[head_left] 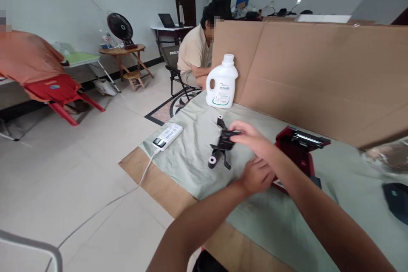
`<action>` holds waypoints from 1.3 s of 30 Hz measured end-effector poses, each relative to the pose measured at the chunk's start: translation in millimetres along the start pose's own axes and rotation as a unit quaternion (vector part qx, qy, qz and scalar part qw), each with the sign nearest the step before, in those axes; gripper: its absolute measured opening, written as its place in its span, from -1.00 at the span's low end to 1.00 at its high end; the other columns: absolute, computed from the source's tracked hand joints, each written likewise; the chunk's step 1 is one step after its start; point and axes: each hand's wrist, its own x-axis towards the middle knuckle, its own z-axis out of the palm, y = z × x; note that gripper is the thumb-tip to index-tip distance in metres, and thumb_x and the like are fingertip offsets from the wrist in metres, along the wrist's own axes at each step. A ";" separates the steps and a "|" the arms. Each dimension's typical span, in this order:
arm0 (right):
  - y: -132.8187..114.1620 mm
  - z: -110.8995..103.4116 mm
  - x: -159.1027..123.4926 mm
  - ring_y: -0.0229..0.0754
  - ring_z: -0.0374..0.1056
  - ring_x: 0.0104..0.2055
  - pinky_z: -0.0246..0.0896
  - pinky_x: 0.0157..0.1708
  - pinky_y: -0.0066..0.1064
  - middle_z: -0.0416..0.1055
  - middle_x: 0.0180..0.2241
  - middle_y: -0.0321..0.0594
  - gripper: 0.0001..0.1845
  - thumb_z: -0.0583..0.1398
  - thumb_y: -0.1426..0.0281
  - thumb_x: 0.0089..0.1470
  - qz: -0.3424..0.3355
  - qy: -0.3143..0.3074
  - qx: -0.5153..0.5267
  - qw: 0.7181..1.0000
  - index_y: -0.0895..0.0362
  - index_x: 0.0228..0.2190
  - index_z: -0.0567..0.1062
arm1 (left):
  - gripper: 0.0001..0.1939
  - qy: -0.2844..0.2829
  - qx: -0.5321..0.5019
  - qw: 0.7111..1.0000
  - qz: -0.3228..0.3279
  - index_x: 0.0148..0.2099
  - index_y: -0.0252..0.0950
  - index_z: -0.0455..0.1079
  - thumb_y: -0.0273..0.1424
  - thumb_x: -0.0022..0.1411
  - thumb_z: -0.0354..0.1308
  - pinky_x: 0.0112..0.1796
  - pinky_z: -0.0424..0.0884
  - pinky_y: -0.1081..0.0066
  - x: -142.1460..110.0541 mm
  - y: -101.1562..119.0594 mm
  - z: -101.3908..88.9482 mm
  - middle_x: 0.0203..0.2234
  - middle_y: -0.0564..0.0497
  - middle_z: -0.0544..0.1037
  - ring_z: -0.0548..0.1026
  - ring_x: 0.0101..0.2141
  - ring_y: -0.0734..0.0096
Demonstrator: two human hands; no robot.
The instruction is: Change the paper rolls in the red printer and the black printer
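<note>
My right hand (247, 137) reaches over the cloth with its thumb and fingers closed on a black part (227, 139) with a glossy top. Close around that part lie other small black pieces, including a black roll with a white core (212, 161) and a similar smaller one (220, 118). Just below and nearer to me, my left hand (257, 175) has curled fingers at the left side of a red case (307, 163). This case stands open, with a silver bar in its raised part. My right forearm hides some of the case and the left fingertips.
A white jug (222, 87) stands at the back before a cardboard wall (306, 59). On the left of the cloth (188, 157) lies a white power strip-like device (167, 137) with a cable (140, 182). A dark item (397, 199) lies far right. Two people sit beyond.
</note>
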 end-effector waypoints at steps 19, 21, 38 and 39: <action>58.5 -121.7 -145.3 0.03 0.45 0.04 0.16 0.02 -0.18 0.56 -0.01 -0.12 -0.65 0.11 0.62 0.12 0.120 0.169 -0.434 0.877 0.11 -0.09 0.47 | -0.72 0.047 0.143 0.983 0.107 -0.03 -0.05 0.59 -0.44 0.40 0.09 -0.12 0.35 0.31 -8.8 19.2 3.9 -0.13 -0.02 0.62 0.51 -0.15 0.37; 54.2 -120.6 -143.7 0.04 0.47 -0.02 0.08 0.02 -0.14 0.58 -0.05 -0.12 -0.66 0.11 0.63 0.12 0.146 0.159 -0.481 0.850 0.12 -0.09 0.47 | -0.72 0.055 0.146 0.981 0.113 -0.02 -0.06 0.59 -0.44 0.39 0.10 -0.12 0.35 0.32 -7.7 20.5 4.6 -0.13 -0.01 0.62 0.49 -0.16 0.37; 40.2 -146.4 -156.9 0.00 0.46 -0.17 0.30 -0.20 -0.21 0.58 -0.23 -0.09 -0.78 0.13 0.29 0.23 0.014 0.398 -0.401 0.825 0.07 -0.24 0.57 | -0.79 0.071 0.120 0.982 0.125 -0.08 -0.05 0.61 -0.43 0.36 0.19 -0.14 0.32 0.32 -3.7 30.0 5.8 -0.21 0.04 0.64 0.46 -0.20 0.39; 43.3 -152.2 -155.1 0.02 0.45 -0.12 0.32 -0.18 -0.19 0.57 -0.18 -0.06 -0.75 0.13 0.27 0.23 -0.014 0.423 -0.380 0.822 0.08 -0.19 0.56 | -0.79 0.072 0.113 0.983 0.128 -0.09 -0.05 0.60 -0.44 0.36 0.18 -0.14 0.32 0.32 -4.2 30.3 5.8 -0.21 0.05 0.64 0.46 -0.20 0.39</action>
